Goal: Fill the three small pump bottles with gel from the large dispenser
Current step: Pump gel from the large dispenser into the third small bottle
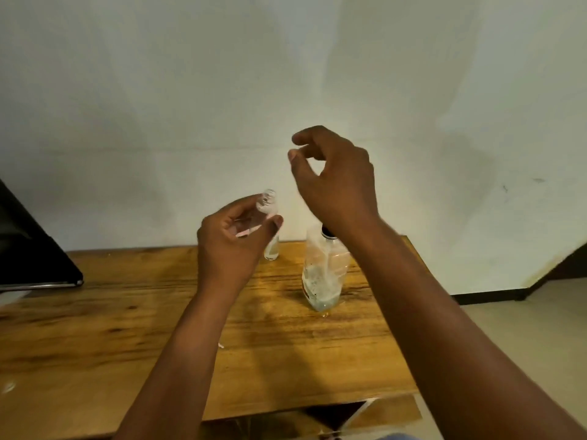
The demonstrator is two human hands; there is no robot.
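Observation:
My left hand (235,236) grips a small clear bottle (267,203) above the wooden table (127,312); its open threaded neck points up and away from me. My right hand (330,179) hovers higher and to the right, thumb and forefinger curled close together. Whether they pinch anything is unclear. A second small clear bottle (272,249) stands on the table just behind my left hand, partly hidden. The large clear dispenser (320,274), holding a little gel at the bottom, stands below my right wrist, its black top (327,231) mostly covered.
A black flat object (31,249) lies at the table's left edge. A small white scrap (220,346) lies on the table near its middle. The pale wall runs right behind the table, and floor shows to the right.

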